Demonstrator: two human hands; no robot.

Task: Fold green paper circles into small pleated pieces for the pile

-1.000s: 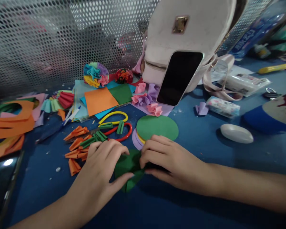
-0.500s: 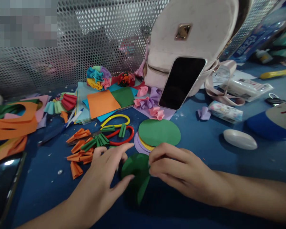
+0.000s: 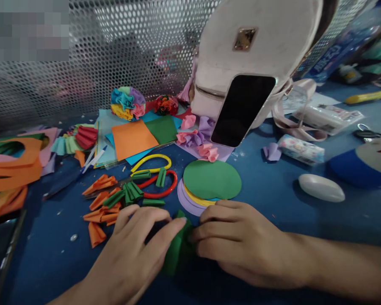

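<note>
A dark green paper piece, partly folded, stands between my hands near the table's front edge. My left hand grips its left side, thumb and fingers bent around it. My right hand has its fingers curled and pressed together at the paper's right side, hiding part of it. Behind my right hand lies a stack of paper circles, green on top, with yellow and purple below. Folded green pieces and folded orange pieces lie behind and left of my left hand, beside scissors with yellow and red handles.
A phone leans on a white backpack. Paper sheets, pleated flowers and paper scraps lie at the back and left. A white oval object and tissue packs are at right.
The green paper has gone from a mostly flat round shape to a narrower, folded one. My left thumb has moved up and right onto it. My right hand has shifted slightly down.
</note>
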